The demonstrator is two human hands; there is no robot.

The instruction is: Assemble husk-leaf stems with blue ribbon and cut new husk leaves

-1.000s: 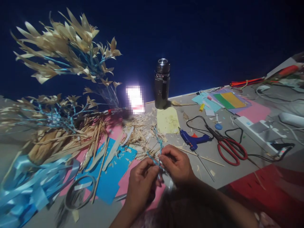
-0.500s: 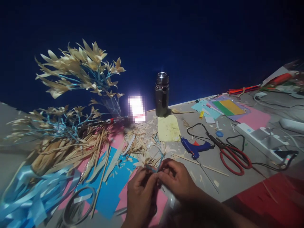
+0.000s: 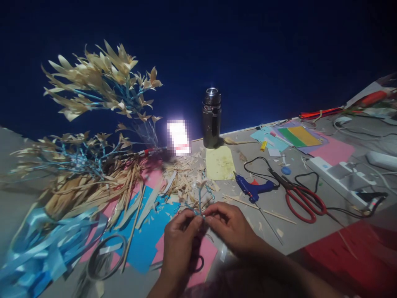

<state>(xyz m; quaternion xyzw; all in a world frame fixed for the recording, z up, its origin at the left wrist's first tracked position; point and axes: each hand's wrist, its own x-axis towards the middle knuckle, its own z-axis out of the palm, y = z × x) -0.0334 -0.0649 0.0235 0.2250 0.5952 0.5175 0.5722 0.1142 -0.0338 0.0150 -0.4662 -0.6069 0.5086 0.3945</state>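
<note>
Between my two hands is a thin blue-wrapped flower stem point(image 3: 199, 198), with pale dried-husk petals near its upper end. My left hand point(image 3: 179, 238) pinches it between thumb and forefinger at the lower part. The fingertips of my right hand point(image 3: 231, 227) close on the same spot from the other side, almost touching the left thumb. A small pair of scissors point(image 3: 198, 264) lies partly hidden behind my left wrist, on pink paper point(image 3: 204, 254). Just beyond the fingers are scattered husk scraps point(image 3: 182, 176).
A blue glue gun point(image 3: 254, 188) and large red-handled scissors point(image 3: 300, 203) lie to the right, near a white power strip point(image 3: 338, 182). A dark flask point(image 3: 211, 124) stands at the back. Finished-looking husk flowers point(image 3: 93, 87), light-blue ribbon point(image 3: 46, 248) and a tape roll point(image 3: 107, 256) occupy the left.
The stem has turned more upright and its top sits further left. My right fingers have shifted slightly on it. The whole scene sits a little higher in view.
</note>
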